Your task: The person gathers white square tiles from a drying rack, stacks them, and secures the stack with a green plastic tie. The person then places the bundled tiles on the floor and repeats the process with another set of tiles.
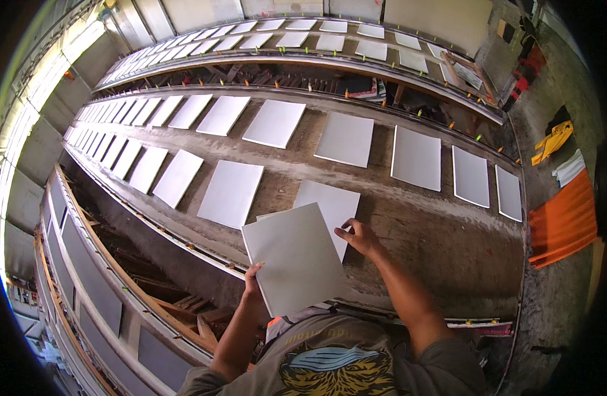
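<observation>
My left hand [252, 276] grips the near left edge of a stack of pale grey square sheets [293, 257], holding it tilted above the table's front edge. My right hand [358, 236] rests its fingers on the right edge of a single grey sheet [333, 201] that lies flat on the long brown table [435, 231]. The held stack covers part of that sheet's near left corner.
Two rows of the same grey sheets [346, 137] lie spaced along the table, running far left. A second long table [330, 43] behind holds more. A wooden frame rack [118, 290] stands at the left. Orange cloth [562, 221] lies on the right.
</observation>
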`<state>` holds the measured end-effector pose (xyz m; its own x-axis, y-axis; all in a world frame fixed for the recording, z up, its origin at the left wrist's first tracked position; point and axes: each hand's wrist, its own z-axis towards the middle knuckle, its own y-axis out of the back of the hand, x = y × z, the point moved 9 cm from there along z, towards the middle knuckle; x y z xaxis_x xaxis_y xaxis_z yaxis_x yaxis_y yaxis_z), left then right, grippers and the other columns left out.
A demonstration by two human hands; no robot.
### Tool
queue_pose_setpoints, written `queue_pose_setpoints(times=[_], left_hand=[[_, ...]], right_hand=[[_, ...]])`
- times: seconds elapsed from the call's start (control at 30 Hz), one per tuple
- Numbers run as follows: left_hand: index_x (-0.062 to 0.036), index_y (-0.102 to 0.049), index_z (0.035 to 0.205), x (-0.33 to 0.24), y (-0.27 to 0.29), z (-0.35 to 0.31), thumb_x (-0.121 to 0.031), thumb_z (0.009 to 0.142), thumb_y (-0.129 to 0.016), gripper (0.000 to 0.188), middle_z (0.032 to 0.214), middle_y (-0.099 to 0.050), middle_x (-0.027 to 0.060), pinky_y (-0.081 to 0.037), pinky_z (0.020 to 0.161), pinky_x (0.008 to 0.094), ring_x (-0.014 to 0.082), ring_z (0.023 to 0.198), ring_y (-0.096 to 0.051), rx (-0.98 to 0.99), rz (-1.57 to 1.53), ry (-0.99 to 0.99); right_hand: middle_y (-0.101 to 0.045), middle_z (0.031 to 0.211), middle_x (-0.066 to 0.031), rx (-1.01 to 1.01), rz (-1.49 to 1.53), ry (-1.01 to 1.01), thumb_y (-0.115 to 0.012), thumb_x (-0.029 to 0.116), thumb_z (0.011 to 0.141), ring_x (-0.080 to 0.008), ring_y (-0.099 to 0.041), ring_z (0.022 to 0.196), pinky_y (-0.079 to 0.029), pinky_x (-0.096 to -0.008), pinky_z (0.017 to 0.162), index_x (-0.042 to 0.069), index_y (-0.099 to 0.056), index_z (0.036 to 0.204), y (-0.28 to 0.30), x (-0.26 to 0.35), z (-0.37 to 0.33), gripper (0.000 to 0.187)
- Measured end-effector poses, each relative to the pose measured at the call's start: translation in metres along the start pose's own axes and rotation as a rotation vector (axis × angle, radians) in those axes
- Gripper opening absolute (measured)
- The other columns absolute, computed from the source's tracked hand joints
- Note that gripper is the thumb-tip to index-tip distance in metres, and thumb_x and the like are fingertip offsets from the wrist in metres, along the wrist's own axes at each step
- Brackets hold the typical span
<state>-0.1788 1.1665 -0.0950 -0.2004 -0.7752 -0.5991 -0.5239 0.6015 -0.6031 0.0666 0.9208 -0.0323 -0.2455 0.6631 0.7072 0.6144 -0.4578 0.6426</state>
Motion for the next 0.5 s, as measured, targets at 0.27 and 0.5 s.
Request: queue_pose_setpoints(times=[0.27, 0.5], left_hand=[[-0.001, -0.044, 0.145, 0.041, -0.069, 0.025, -0.049, 0.085, -0.062, 0.079, 0.127, -0.061, 0.018, -0.052, 0.094, 0.0462, 0.0323, 0.109, -0.062, 0.037, 0.026, 0.076], [-0.0022, -0.064, 0.12, 0.076, -0.097, 0.039, -0.04, 0.077, -0.066, 0.057, 0.107, -0.069, 0.0148, -0.055, 0.085, 0.0429, 0.0313, 0.094, -0.067, 0.19, 0.196, 0.12]], right_hand=[[-0.07, 0.108, -0.0209, -0.068, 0.316, -0.103, -0.093, 0.046, 0.067, -0.0281, -0.067, 0.101, -0.053, -0.0413, 0.086, -0.007, -0.064, 0.113, 0.031, -0.023, -0.077, 0.075], [-0.071, 0.108, -0.0152, -0.145, 0.549, -0.336, -0.088, 0.023, 0.075, -0.0248, -0.066, 0.103, -0.05, -0.0407, 0.091, -0.003, -0.066, 0.117, 0.06, -0.113, -0.125, 0.053]])
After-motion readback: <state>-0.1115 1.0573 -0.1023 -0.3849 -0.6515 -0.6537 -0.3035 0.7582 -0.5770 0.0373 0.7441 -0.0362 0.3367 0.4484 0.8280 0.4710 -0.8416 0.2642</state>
